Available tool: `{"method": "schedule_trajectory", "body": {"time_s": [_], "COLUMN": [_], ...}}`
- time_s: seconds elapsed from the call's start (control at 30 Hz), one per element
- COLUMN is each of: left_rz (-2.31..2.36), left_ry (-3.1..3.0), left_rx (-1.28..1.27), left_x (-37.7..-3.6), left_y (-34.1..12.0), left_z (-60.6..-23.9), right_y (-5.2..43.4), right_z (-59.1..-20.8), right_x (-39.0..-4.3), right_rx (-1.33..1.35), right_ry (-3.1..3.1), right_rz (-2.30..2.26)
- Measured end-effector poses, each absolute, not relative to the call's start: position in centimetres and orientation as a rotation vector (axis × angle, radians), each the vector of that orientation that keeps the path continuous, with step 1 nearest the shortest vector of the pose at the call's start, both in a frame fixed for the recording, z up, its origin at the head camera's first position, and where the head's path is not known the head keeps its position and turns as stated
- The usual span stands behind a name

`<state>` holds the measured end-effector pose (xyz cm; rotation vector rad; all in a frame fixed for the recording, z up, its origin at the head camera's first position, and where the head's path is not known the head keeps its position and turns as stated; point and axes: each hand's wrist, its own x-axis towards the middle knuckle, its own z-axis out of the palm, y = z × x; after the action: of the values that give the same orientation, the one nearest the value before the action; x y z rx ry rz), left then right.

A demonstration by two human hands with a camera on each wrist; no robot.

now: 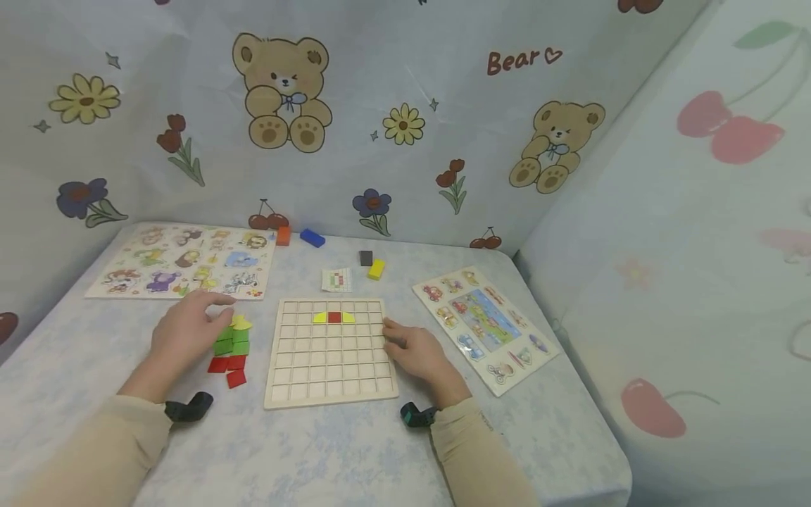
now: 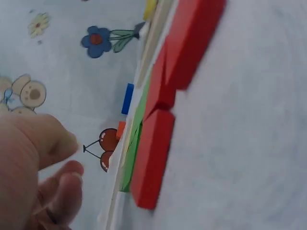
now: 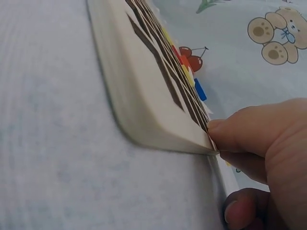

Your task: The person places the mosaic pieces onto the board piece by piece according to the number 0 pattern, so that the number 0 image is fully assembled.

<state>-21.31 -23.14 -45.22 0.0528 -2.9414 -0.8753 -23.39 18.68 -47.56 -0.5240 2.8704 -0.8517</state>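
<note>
Left hand (image 1: pixel 186 336): lies palm-down over a cluster of loose tiles on the desk (image 1: pixel 329 451), fingers loosely spread and lightly bent. It rests on the green tiles (image 1: pixel 231 341); whether any tile is pinched cannot be told. A yellow tile (image 1: pixel 241 323) sits just beyond the fingertips. The red tiles (image 1: pixel 228 367) lie just beside the heel of this hand, on the side toward the person, untouched.

Right hand (image 1: pixel 419 354): rests at the right edge of the wooden grid board (image 1: pixel 329 362), thumb and fingertips against its rim, as the right wrist view confirms. Fingers are gently bent, not clenched.

The grid board lies flat between both hands. In its second row from the far edge, beyond the hands, sit a red square (image 1: pixel 334 317) flanked by two yellow pieces.

Beyond the left hand lies an animal puzzle board (image 1: pixel 184 262). To the outer side of the right hand lies a vehicle puzzle board (image 1: pixel 486 324).
</note>
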Motion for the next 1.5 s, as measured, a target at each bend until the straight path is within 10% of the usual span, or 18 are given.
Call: {"method": "schedule_trajectory", "body": {"time_s": [1.5], "left_rz": [-1.004], "left_ry": [-3.079], "left_rx": [0.004], "left_x": [-20.8], "left_y": [-26.0], "left_z": [-47.3], "right_y": [18.7], "right_z": [-47.5], "right_x": [-23.1], "right_rx": [-0.485], "right_ry": [2.858], "right_rz": [-0.873]}}
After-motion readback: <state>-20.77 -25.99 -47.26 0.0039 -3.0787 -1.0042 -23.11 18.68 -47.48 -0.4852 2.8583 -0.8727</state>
